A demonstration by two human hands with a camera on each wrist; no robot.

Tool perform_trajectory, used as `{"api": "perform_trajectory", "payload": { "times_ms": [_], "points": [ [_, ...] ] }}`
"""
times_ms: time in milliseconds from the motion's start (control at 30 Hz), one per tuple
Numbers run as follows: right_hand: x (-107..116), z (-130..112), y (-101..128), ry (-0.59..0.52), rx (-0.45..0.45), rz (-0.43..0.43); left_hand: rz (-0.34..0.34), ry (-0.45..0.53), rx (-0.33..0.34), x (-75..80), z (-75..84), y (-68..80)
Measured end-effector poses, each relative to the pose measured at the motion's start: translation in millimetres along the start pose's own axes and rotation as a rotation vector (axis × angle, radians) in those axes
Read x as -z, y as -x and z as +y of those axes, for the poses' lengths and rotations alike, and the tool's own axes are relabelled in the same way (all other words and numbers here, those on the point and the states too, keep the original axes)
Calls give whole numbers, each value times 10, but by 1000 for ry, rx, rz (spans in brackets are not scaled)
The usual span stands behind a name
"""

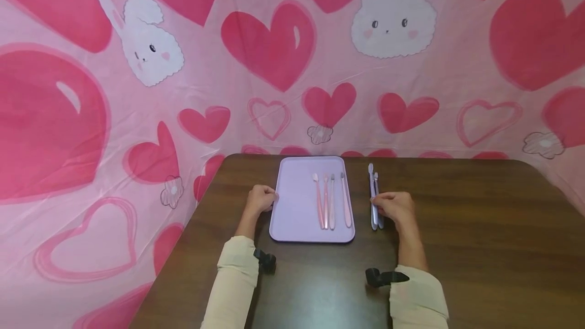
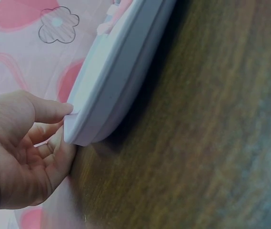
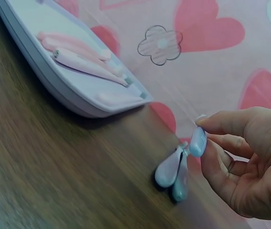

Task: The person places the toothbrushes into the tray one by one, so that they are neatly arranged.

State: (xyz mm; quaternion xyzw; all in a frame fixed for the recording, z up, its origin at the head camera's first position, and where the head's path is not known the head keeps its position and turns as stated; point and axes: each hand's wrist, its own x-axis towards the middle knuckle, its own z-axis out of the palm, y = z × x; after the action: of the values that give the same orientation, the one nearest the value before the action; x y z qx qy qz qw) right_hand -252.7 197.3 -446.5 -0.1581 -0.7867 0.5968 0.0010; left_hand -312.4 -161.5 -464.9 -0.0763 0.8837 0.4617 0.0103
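The lilac tray point(image 1: 294, 212) lies on the table, and my left hand point(image 1: 261, 198) pinches its left rim. The left wrist view has the thumb point(image 2: 54, 110) on top of that rim and the other fingers at its outer side. Pink and pale toothbrushes point(image 1: 319, 202) lie lengthwise in the tray's right half. Right of the tray, my right hand point(image 1: 397, 207) pinches a light blue toothbrush point(image 3: 198, 141) between thumb and fingers. Just below it in the right wrist view, a pale lavender toothbrush point(image 3: 167, 172) and a teal-tinted toothbrush point(image 3: 180, 185) lie close together on the table.
Dark brown wood makes up the tabletop point(image 1: 480, 237). Behind it hangs a pink cloth point(image 1: 329, 65) printed with hearts and rabbits, reaching the table's back edge. Each wrist wears a black camera strap point(image 1: 386, 277).
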Motion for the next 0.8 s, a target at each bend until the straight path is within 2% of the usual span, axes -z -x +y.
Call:
{"api": "perform_trajectory", "payload": {
  "times_ms": [500,800],
  "points": [
    [-176,-110,11,94,-2,0,-1,1,-1,2,18,-16],
    [-246,-155,25,98,-6,7,-14,-3,3,-7,-12,-28]
  ]
}}
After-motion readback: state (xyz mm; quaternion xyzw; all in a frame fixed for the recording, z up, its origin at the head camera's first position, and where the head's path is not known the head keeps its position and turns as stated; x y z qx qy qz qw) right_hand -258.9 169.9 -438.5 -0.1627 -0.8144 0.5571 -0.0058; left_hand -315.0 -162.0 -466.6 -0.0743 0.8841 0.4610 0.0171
